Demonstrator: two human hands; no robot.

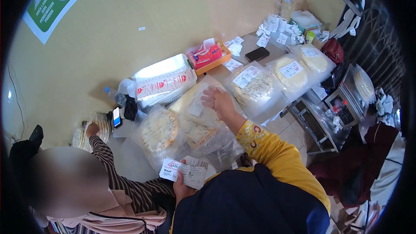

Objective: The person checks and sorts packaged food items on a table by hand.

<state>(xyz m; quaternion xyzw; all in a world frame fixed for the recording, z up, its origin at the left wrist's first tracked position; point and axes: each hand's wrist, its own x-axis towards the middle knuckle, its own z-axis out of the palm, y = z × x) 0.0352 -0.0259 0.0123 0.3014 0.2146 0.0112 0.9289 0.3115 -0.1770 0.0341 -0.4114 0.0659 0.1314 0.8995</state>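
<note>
My left hand (183,186) is low in the view, closed on a stack of printed labels (193,172); the top one reads "Beef". My right hand (219,103), at the end of a yellow sleeve, reaches over a pale bagged round (184,104), its fingers stretched out. Beside those fingertips, a white label (197,107) lies on the plastic. Closer to me are a bagged pizza (159,128) with brown topping and another topped one (200,135), folded or cut, in clear plastic.
Labelled bagged rounds (252,87) line the table to the right, near a black phone (257,54). A tissue pack (206,56) sits in an orange box behind. At left, a co-worker's hand (92,129) touches stacked packs (102,135) near a lit phone (116,117).
</note>
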